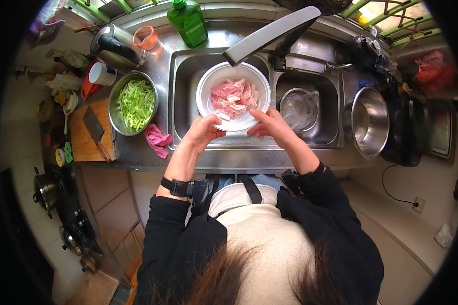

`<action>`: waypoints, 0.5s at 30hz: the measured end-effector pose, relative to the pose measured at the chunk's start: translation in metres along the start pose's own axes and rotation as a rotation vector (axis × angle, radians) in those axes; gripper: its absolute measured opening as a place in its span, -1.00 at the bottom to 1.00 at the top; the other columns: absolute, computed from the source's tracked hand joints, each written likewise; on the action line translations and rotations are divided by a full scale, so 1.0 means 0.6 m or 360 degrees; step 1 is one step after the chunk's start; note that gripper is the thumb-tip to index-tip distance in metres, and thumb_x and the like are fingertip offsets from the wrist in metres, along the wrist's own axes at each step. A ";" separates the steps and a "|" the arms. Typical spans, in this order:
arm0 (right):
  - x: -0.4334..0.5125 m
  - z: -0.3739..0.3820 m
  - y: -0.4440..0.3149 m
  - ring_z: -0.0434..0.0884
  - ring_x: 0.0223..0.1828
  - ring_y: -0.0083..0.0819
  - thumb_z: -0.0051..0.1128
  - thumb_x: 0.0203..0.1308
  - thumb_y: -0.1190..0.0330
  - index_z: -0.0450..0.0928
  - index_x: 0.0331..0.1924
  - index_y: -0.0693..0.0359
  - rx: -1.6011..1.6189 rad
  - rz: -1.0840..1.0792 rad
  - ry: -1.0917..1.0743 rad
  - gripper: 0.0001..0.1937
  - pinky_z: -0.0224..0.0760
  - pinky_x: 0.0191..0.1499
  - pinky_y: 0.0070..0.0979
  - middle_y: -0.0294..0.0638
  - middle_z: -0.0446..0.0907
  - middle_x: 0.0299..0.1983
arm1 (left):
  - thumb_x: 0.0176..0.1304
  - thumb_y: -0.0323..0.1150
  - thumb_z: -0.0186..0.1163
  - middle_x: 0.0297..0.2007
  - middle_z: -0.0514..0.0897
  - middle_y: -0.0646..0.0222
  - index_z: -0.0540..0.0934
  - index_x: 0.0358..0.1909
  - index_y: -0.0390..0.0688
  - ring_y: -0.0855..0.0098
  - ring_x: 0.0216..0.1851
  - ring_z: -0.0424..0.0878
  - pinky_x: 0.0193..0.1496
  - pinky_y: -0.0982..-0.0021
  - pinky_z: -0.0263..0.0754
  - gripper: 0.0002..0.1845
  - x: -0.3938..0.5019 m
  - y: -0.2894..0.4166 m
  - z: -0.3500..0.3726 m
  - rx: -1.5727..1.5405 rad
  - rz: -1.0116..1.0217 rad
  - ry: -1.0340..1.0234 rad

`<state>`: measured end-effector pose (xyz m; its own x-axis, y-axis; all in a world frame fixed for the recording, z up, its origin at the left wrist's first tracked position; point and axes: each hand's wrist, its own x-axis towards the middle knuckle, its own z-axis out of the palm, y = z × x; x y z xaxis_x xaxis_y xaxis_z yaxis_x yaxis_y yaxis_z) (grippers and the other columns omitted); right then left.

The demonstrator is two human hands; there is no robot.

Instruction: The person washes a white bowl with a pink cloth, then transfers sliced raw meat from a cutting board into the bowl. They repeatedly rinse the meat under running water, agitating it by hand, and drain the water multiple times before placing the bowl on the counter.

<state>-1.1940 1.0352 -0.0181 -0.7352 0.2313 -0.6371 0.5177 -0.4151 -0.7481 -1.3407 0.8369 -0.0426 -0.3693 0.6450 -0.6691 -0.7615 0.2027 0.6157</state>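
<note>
A white plastic bowl (266, 91) holding cut pieces of raw pink meat (233, 96) is over the left basin of the steel sink (183, 76). My left hand (203, 131) grips its near left rim, with the thumb on top. On the near right rim, my right hand (273, 127) holds the bowl the same way. The faucet's wide grey spout (271, 36) reaches above the bowl's far edge. In the right basin lies a round metal bowl (290, 95) with a clear plastic bag (303, 108) in it.
Left of the sink are a steel bowl (155, 108) of chopped green stalks, a pink cloth (157, 140), and a cleaver (93, 124) on a wooden board (80, 143). A green bottle (189, 26), an electric kettle (114, 47) and an orange-rimmed cup (148, 40) stand behind. An empty steel bowl (371, 122) leans at right.
</note>
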 end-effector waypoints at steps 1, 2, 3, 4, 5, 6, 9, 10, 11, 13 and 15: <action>0.000 0.010 -0.003 0.74 -0.25 -0.35 0.09 0.35 0.16 0.36 0.25 0.38 0.0062 -0.0008 0.0001 -0.46 0.55 -0.36 -0.54 -0.06 0.61 0.03 | 0.11 -0.39 0.18 -0.13 0.70 0.28 0.56 0.02 -0.24 0.39 -0.16 0.66 -0.07 0.31 0.58 -0.61 0.000 0.002 0.002 0.0033 0.0023 0.0000; 0.008 0.020 0.001 0.74 -0.25 -0.35 0.08 0.34 0.21 0.38 0.24 0.38 0.0111 -0.0006 0.0023 -0.50 0.55 -0.36 -0.53 -0.06 0.63 0.00 | 0.11 -0.40 0.17 -0.14 0.70 0.29 0.56 0.01 -0.24 0.40 -0.17 0.67 -0.08 0.31 0.59 -0.62 0.003 0.001 -0.001 0.0074 0.0059 0.0006; 0.008 0.026 0.002 0.75 -0.25 -0.35 0.06 0.33 0.24 0.40 0.21 0.38 0.0121 -0.0038 0.0051 -0.53 0.55 -0.36 -0.53 -0.06 0.64 -0.03 | 0.13 -0.38 0.18 -0.14 0.71 0.30 0.56 0.00 -0.23 0.40 -0.18 0.67 -0.08 0.32 0.58 -0.63 0.001 0.003 0.002 0.0087 0.0056 0.0012; 0.014 0.032 0.007 0.75 -0.25 -0.35 0.03 0.31 0.28 0.43 0.18 0.38 0.0115 -0.0050 0.0108 -0.56 0.55 -0.36 -0.53 -0.07 0.65 -0.06 | 0.14 -0.37 0.18 -0.15 0.71 0.31 0.57 -0.01 -0.23 0.41 -0.20 0.67 -0.08 0.32 0.58 -0.64 0.002 0.003 0.000 0.0101 0.0057 0.0020; 0.017 0.035 0.007 0.75 -0.24 -0.35 0.01 0.30 0.31 0.45 0.15 0.38 0.0099 -0.0040 0.0182 -0.59 0.55 -0.36 -0.52 -0.07 0.66 -0.09 | 0.15 -0.35 0.18 -0.15 0.71 0.32 0.57 -0.02 -0.22 0.42 -0.21 0.67 -0.08 0.33 0.58 -0.65 0.002 0.006 0.001 0.0107 0.0064 0.0022; 0.019 0.039 0.009 0.75 -0.25 -0.36 0.01 0.30 0.31 0.47 0.13 0.37 0.0136 -0.0077 0.0173 -0.61 0.55 -0.35 -0.52 -0.08 0.67 -0.10 | 0.18 -0.32 0.19 -0.16 0.71 0.32 0.57 -0.01 -0.21 0.42 -0.22 0.68 -0.09 0.34 0.58 -0.65 0.001 0.007 0.000 0.0109 0.0086 0.0031; 0.024 0.051 0.006 0.75 -0.26 -0.36 0.01 0.29 0.32 0.50 0.08 0.36 0.0188 -0.0101 0.0169 -0.64 0.55 -0.34 -0.53 -0.09 0.69 -0.14 | 0.25 -0.22 0.22 -0.17 0.71 0.32 0.55 0.02 -0.18 0.43 -0.23 0.69 -0.10 0.36 0.58 -0.63 -0.001 0.015 -0.003 0.0101 0.0165 0.0055; 0.021 0.054 0.002 0.75 -0.26 -0.36 0.00 0.29 0.33 0.50 0.08 0.35 0.0188 -0.0096 0.0156 -0.65 0.55 -0.34 -0.54 -0.10 0.69 -0.15 | 0.27 -0.18 0.23 -0.17 0.71 0.32 0.53 0.04 -0.17 0.43 -0.22 0.69 -0.10 0.36 0.58 -0.62 -0.004 0.016 -0.002 0.0101 0.0188 0.0066; 0.020 0.058 0.000 0.76 -0.27 -0.36 0.00 0.29 0.33 0.51 0.08 0.34 0.0190 -0.0100 0.0139 -0.65 0.55 -0.33 -0.55 -0.10 0.69 -0.15 | 0.28 -0.15 0.23 -0.17 0.71 0.32 0.52 0.06 -0.16 0.42 -0.22 0.69 -0.10 0.37 0.58 -0.60 -0.007 0.016 -0.003 0.0102 0.0211 0.0074; 0.017 0.065 -0.005 0.76 -0.28 -0.36 -0.01 0.30 0.33 0.51 0.08 0.35 0.0190 -0.0099 0.0182 -0.65 0.55 -0.34 -0.55 -0.10 0.70 -0.16 | 0.30 -0.11 0.25 -0.13 0.69 0.32 0.47 0.12 -0.13 0.41 -0.21 0.69 -0.10 0.36 0.58 -0.55 -0.013 0.018 -0.003 0.0088 0.0222 0.0060; 0.013 0.069 -0.009 0.76 -0.28 -0.36 -0.01 0.30 0.32 0.51 0.08 0.35 0.0189 -0.0128 0.0204 -0.65 0.54 -0.34 -0.55 -0.10 0.70 -0.16 | 0.30 -0.11 0.26 -0.10 0.68 0.33 0.46 0.13 -0.13 0.40 -0.19 0.69 -0.09 0.35 0.58 -0.53 -0.017 0.016 0.000 0.0072 0.0235 0.0064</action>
<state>-1.2206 1.0030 -0.0117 -0.7065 0.3748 -0.6004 0.3987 -0.4901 -0.7751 -1.3446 0.8323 -0.0301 -0.4974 0.6401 -0.5855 -0.6730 0.1411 0.7261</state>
